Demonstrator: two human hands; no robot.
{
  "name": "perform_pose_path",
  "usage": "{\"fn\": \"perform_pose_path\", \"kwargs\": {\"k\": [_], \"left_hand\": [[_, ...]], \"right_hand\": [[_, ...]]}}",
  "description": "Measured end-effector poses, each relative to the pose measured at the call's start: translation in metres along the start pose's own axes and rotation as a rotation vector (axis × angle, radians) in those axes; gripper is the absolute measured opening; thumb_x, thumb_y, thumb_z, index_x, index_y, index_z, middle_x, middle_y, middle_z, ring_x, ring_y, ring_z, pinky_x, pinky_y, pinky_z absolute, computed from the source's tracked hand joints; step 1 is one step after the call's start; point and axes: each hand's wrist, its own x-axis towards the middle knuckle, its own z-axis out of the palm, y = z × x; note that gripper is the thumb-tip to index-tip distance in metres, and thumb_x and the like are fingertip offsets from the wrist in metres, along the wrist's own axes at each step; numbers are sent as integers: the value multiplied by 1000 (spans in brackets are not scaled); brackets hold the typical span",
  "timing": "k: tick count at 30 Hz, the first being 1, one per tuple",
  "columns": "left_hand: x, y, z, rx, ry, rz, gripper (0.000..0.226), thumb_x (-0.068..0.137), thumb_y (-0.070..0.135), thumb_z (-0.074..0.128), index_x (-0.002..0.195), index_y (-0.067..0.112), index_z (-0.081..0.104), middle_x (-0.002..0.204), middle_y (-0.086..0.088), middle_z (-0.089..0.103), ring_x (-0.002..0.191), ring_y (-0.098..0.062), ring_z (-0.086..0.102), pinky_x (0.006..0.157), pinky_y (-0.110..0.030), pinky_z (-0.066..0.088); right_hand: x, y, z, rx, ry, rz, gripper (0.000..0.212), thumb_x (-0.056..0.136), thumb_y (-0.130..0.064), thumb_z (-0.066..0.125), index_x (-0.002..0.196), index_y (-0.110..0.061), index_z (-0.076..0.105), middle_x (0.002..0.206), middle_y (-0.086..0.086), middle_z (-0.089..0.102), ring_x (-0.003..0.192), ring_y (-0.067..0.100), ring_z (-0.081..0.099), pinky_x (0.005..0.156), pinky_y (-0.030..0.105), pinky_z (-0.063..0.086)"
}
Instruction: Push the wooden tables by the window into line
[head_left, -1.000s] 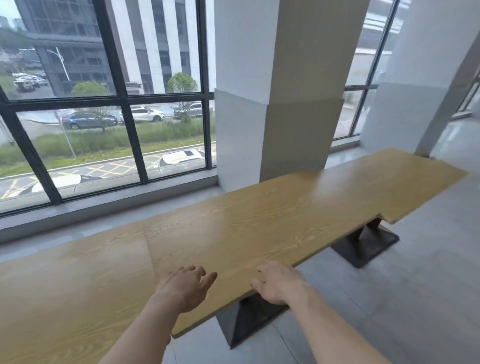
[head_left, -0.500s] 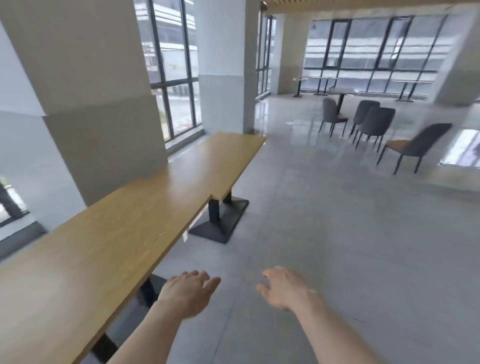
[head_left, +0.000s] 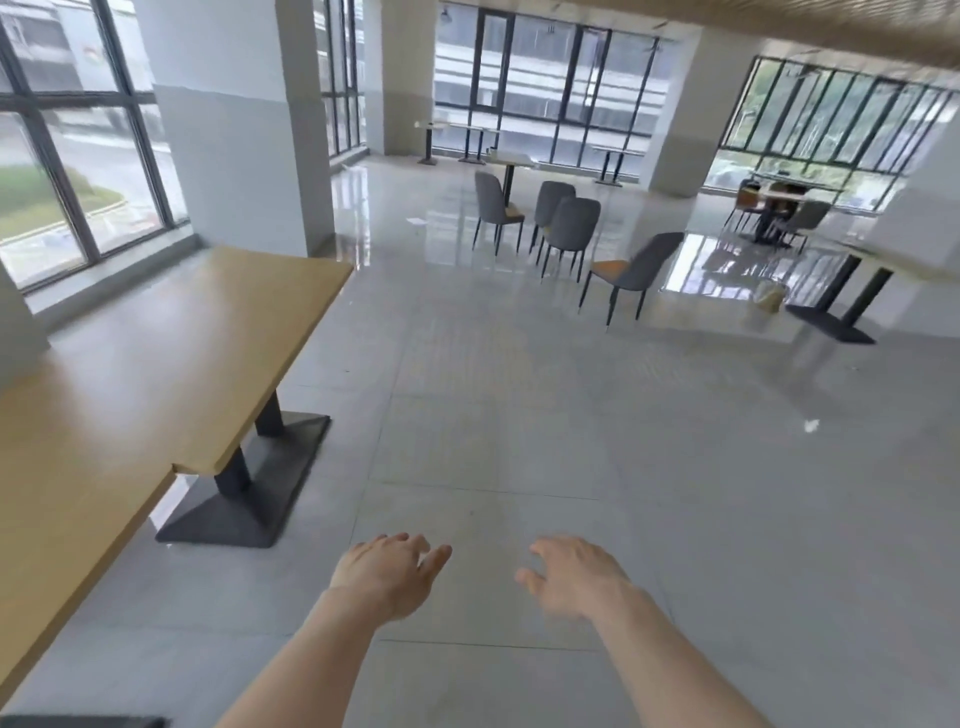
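Both hands are seen low in the head view, held out over the grey tiled floor and touching nothing. The left hand is turned palm down with its fingers loosely spread and slightly curled; the right hand is likewise open, fingers apart, thumb pointing inward, and nothing is gripped by either. The wooden tables are found at the left of the frame, beside the window. The nearer wooden worktop runs off the lower left edge, and the farther wooden worktop is set end to end against it, touching or nearly so. The two are not flush: the farther worktop's room-side edge is stepped out past the nearer one's, so that a corner juts at the joint. The farther worktop is carried on dark posts fixed to a dark pedestal base that rests on the floor. A white square pillar stands by the window just beyond the far end of that worktop. Well apart, across the open floor, a cluster of grey chairs is seen, one with an orange seat, and further tables are placed against the far windows. The hands are held clear of both worktops, to their right.
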Motion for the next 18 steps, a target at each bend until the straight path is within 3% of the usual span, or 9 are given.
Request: {"fn": "perform_pose_path", "kwargs": {"k": [11,18], "left_hand": [[162,-22,-61,16,38,-3,62,102,64,16,139,32,55,133,4,61,127,-19,53,106,-38,38],[284,-45,-108,-7,80,-90,64,102,64,16,139,31,55,131,5,62,125,-19,54,105,-37,38]], "right_hand": [[155,-2,-83,56,-4,-32,55,101,-53,45,141,-17,53,147,9,54,137,31,49,110,39,41],[301,-9,-140,35,-18,-127,54,101,-53,46,140,-17,54,147,8,53,136,31,49,111,40,41]]}}
